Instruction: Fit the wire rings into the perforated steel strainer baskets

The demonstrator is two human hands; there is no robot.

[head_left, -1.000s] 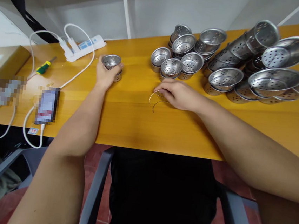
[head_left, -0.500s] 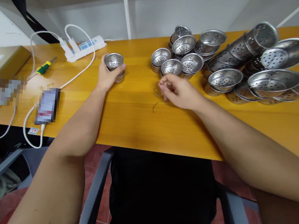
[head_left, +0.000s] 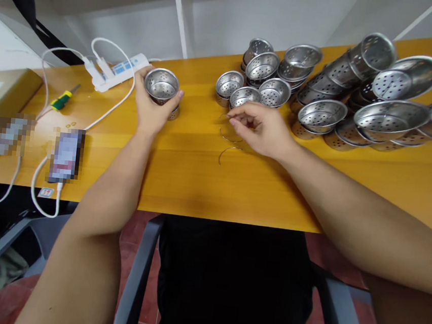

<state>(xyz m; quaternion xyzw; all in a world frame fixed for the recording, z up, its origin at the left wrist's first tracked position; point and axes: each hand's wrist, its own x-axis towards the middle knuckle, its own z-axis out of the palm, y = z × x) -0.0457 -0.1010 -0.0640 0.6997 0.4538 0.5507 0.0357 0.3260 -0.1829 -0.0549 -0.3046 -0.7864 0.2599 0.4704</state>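
My left hand is wrapped round a perforated metal cup, its mouth facing up toward me. Another perforated cup shows just below it, mostly hidden by the hand and the held cup. My right hand pinches a thin curved wire between thumb and fingertips, above the table. Beneath those fingertips, a curved wire and a second bent wire lie on the wood. Just beyond the right hand stand small perforated cups.
Stacked and nested perforated cups fill the right of the wooden table. On the left are a white power strip with cables, a yellow-green screwdriver, a phone on a cable and a cardboard box.
The left hand has raised its cup slightly, nearer to the camera, off the cup below. The right hand stays close to its place, with the wire still pinched.
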